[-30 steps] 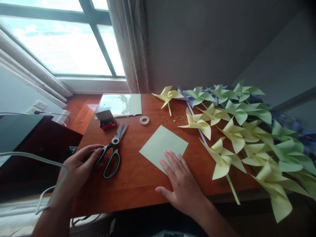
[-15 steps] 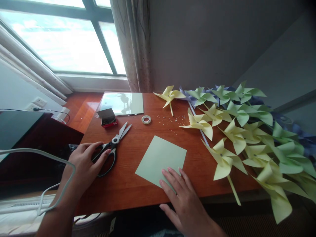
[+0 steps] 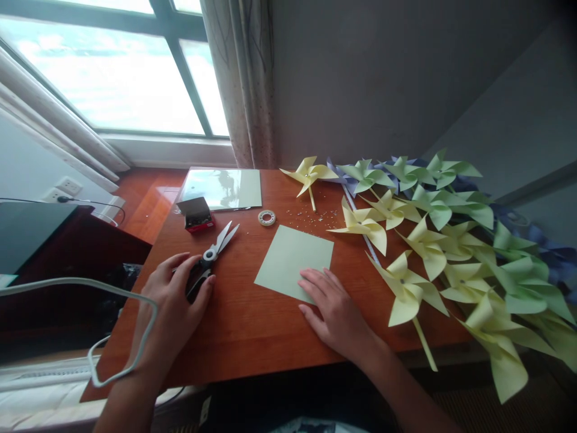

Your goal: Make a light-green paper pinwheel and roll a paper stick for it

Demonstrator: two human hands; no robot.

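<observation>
So there's this reddish wooden table, and its whole right end is buried in paper pinwheels: yellow ones, green ones and some purple ones behind them. Over in the far left corner sits a shiny clear-covered pack. Around the middle of the table, set back from the near edge, is a pale green paper square lying flat. The right hand rests on its near right part, fingers loosely stretched out, not gripping. Toward the left edge, the left hand has fingers and thumb bent around the handles of some scissors, blades slightly apart; can't tell if it's actually gripping. Past those there's a small red box, lid up, then a tape roll and a bunch of tiny bits toward the far edge.
</observation>
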